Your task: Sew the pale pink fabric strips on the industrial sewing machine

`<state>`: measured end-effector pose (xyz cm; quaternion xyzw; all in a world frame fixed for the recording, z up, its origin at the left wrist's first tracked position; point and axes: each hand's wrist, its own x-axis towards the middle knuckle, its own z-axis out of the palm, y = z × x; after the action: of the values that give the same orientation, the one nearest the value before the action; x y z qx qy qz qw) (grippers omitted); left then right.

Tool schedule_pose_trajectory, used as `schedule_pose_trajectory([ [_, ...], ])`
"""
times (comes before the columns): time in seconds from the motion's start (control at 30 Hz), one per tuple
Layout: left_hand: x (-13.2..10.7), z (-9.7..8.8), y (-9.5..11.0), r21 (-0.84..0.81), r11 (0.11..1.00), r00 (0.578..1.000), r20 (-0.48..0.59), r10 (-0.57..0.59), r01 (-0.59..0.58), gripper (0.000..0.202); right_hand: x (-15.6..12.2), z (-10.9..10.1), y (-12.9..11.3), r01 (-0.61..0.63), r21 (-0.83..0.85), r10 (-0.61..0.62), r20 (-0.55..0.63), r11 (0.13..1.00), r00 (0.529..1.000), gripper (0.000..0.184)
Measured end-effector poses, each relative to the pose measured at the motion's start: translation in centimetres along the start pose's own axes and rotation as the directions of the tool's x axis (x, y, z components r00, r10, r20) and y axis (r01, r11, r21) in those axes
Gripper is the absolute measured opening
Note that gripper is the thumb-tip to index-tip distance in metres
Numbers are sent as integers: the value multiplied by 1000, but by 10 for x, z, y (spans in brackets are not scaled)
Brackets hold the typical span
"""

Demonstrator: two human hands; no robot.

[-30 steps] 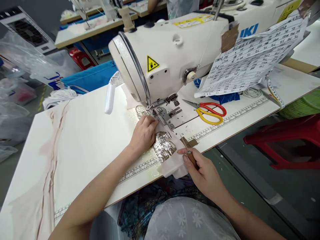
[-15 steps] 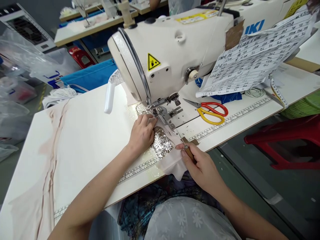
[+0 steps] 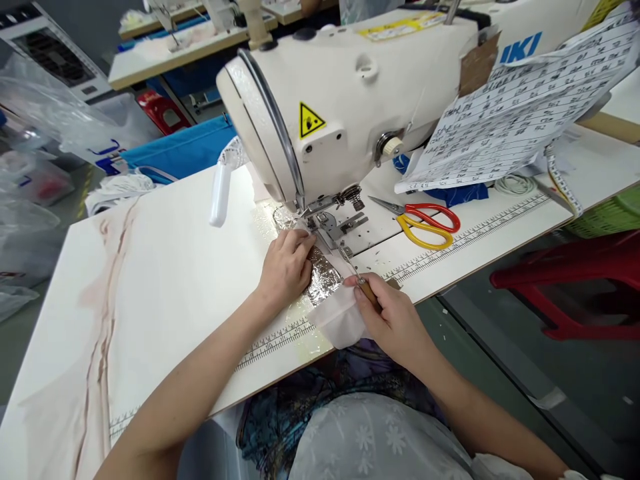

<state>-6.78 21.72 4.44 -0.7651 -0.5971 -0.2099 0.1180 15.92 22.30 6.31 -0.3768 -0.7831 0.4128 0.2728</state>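
Observation:
My left hand (image 3: 285, 268) lies beside the needle area of a white sewing machine (image 3: 340, 80). Its fingers are bent together and press on pale fabric at the presser foot; the fingertips are partly hidden. In my right hand (image 3: 393, 313) is an awl (image 3: 369, 293) with a wooden handle, its thin metal shaft pointing towards the presser foot. The near end of the pale fabric (image 3: 339, 320) hangs by my right fingers, close to the table's front edge. Shiny silvery tape (image 3: 323, 277) covers the tabletop between my hands.
Scissors (image 3: 427, 227) with red and yellow handles lie right of the needle. A handwritten sheet (image 3: 520, 113) leans against the machine. More pale fabric (image 3: 100, 333) drapes over the table's left side. A red stool (image 3: 565, 287) stands at the right.
My right hand has shifted slightly left and up with the awl and the fabric end, which now covers more of the silvery tape. My left hand stays nearly in place.

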Motion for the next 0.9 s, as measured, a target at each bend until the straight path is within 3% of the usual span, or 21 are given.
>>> schedule_pose_trajectory([
  [0.2,0,-3,5,-70,994,996,-33,85,-88,28,6,2,0,27,5,-27,-2,1000,1000,21],
  [0.6,4,-3,7,66,997,990,133,-54,45,36,17,6,1,10,-47,-9,19,999,1000,27],
  [0.9,3,2,6,43,995,986,138,-90,84,42,10,6,-1,112,-98,-111,20,989,994,28],
])
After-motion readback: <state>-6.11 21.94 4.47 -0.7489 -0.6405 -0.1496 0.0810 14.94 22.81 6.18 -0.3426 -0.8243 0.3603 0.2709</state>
